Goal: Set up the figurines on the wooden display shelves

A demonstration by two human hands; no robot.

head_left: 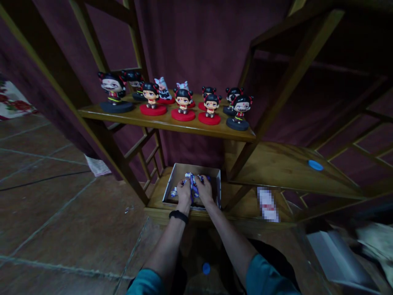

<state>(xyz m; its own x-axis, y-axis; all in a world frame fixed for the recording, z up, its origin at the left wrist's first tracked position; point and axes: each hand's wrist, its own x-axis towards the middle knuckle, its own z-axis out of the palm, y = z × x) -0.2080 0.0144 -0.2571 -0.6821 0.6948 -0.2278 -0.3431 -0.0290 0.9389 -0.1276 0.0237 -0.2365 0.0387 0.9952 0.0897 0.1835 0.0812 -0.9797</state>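
Down on the bottom shelf sits a shallow open cardboard box (217, 186) with small blue, purple and white wrapped candies (194, 189) in it. Both hands reach into it, side by side. My left hand (184, 191), with a black band on its wrist, has its fingers curled in on some of the candies. My right hand (204, 190) closes on others just to the right. Its fingertips are partly hidden among the wrappers. One candy (174, 192) lies apart at the box's left side.
Above the box, a wooden shelf (166, 123) carries several small figurines (183, 102) on red and dark round bases. A slanted post (242, 168) stands right of the box. Blue discs lie on the right-hand ledge (315, 165) and the floor (206, 268). A grey box (337, 258) stands lower right.
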